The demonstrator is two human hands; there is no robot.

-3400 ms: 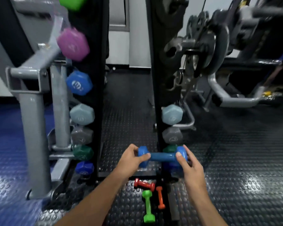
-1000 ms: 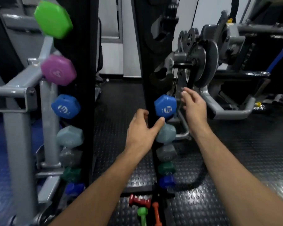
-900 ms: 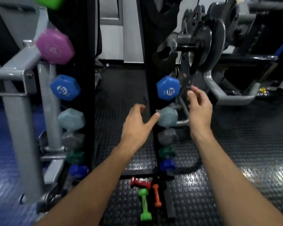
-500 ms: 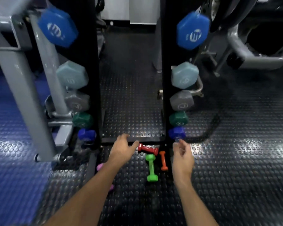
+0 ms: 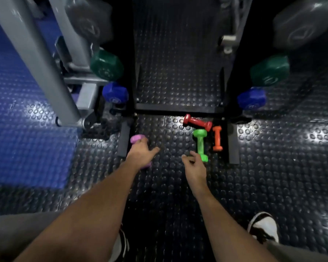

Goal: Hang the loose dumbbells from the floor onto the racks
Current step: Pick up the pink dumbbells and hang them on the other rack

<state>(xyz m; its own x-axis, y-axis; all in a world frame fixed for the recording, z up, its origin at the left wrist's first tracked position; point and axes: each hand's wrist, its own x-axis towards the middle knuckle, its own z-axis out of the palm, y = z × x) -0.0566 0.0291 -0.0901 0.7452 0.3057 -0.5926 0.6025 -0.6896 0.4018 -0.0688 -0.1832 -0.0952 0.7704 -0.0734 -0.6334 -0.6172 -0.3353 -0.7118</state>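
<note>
Several small loose dumbbells lie on the black studded floor in front of the rack base: a pink one, a red one, a green one and an orange one. My left hand lies over the pink dumbbell and hides its handle; the thumb sticks out to the right and the fingers are not closed round it. My right hand hovers just left of the green dumbbell's near end, fingers loosely curled, holding nothing.
The two black rack uprights carry hung dumbbells: dark green and blue on the left, dark green and blue on the right, blurred grey ones above. A grey machine post stands left on blue matting. My shoe is at the bottom.
The blue dumbbell was hung on the right rack and let go. Both hands then dropped to the floor; the left moved onto the pink dumbbell, the right beside the green one.
</note>
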